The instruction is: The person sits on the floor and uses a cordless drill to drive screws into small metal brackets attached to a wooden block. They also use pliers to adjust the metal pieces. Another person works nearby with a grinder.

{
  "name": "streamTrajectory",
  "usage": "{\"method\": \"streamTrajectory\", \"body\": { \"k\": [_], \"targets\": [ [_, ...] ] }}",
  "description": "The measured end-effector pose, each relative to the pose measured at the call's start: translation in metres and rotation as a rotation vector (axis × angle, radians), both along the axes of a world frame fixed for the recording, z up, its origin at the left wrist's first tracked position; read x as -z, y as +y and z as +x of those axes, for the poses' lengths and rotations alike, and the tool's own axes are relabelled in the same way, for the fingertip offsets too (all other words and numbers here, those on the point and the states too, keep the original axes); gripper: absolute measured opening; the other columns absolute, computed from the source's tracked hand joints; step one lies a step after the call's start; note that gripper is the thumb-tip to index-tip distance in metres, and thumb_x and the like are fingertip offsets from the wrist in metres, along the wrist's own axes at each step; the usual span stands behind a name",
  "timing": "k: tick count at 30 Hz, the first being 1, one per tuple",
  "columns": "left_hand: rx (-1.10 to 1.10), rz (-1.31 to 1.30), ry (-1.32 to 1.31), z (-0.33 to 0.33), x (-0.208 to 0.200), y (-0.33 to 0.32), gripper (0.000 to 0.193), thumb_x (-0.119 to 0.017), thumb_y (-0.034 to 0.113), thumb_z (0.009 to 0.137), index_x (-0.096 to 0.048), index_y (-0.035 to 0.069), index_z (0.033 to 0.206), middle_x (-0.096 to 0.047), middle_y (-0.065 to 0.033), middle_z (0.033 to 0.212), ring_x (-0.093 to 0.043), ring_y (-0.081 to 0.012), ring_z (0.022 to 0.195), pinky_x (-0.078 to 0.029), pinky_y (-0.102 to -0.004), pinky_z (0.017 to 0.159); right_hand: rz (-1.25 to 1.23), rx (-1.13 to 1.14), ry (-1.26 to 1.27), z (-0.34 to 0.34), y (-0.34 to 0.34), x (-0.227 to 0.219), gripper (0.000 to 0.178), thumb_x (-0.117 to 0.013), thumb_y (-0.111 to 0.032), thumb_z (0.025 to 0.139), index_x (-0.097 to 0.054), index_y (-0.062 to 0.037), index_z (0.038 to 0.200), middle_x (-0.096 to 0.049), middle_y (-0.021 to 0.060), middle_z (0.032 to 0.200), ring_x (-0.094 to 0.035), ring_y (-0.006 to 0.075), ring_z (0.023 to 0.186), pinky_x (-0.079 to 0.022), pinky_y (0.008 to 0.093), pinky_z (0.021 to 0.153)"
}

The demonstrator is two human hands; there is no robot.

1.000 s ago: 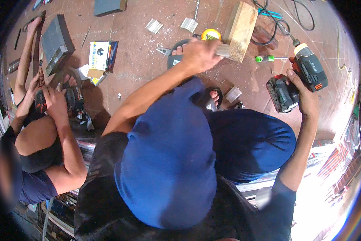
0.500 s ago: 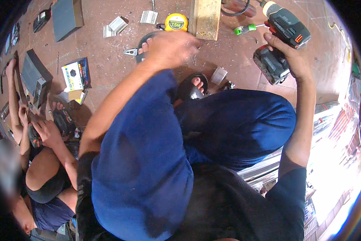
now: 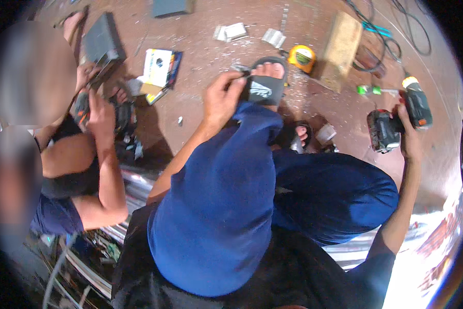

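My right hand is wrapped round the grip of a cordless drill, a dark tool with a pale yellow nose and a bulky black battery. It is held off to the right, over the floor. My left hand is beside the black slide sandal on my foot. Its thumb and fingers are pinched together at the sandal's edge; what they hold, if anything, I cannot make out. Just past the fingertips shows the metal nose of pliers. A yellow tape measure lies beyond the sandal.
A wooden block, a green-handled screwdriver and a black cable lie at the right. Small white-grey pieces are scattered ahead. At the left, a co-worker's hands are near a grey box and a printed packet.
My left hand has drawn back from near the wooden block to the sandal's left side, fingers now pinched. The drill stays in my right hand. The view has swung left.
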State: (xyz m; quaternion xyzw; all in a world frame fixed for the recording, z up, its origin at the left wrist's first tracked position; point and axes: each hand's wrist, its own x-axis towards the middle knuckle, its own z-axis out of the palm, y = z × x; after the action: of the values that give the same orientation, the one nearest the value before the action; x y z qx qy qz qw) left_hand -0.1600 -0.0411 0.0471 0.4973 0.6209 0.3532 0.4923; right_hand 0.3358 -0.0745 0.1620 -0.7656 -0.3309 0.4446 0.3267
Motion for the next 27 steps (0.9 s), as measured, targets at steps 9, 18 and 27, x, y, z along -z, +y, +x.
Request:
{"method": "streamTrajectory", "body": {
  "k": [9, 18, 27],
  "targets": [
    [-0.095, -0.359, 0.349, -0.115, -0.038, -0.190, 0.017, -0.068, 0.017, 0.095, -0.071, 0.003, 0.103, -0.074, -0.0169, 0.098, -0.071, -0.0285, 0.091, -0.054, -0.0383, 0.083, 0.044, -0.048, 0.492, 0.043, -0.040, 0.047, 0.066, -0.068, -0.033, 0.101, -0.040, -0.0078, 0.156, -0.056, 0.0111, 0.144, -0.052, 0.0250, 0.136, -0.038, 0.0438, 0.118],
    [0.389, -0.369, 0.450, -0.115, 0.023, -0.235, 0.041, -0.070, 0.034, 0.091, -0.064, 0.006, 0.120, -0.069, -0.0210, 0.118, -0.065, -0.0402, 0.112, -0.052, -0.0472, 0.096, 0.165, 0.032, 0.926, 0.064, -0.087, 0.040, 0.081, -0.065, -0.062, 0.094, -0.043, -0.0114, 0.154, -0.055, 0.0079, 0.147, -0.052, 0.0319, 0.136, -0.040, 0.0510, 0.115],
    [0.228, -0.463, 0.240, -0.118, 0.034, -0.235, 0.032, -0.074, 0.033, 0.090, -0.068, 0.004, 0.103, -0.072, -0.0182, 0.091, -0.070, -0.0363, 0.087, -0.054, -0.0454, 0.080, 0.152, 0.129, 1.019, 0.068, -0.139, 0.034, 0.064, -0.069, -0.046, 0.093, -0.053, -0.0134, 0.146, -0.060, 0.0108, 0.141, -0.054, 0.0338, 0.133, -0.042, 0.0596, 0.112]
  ]
}}
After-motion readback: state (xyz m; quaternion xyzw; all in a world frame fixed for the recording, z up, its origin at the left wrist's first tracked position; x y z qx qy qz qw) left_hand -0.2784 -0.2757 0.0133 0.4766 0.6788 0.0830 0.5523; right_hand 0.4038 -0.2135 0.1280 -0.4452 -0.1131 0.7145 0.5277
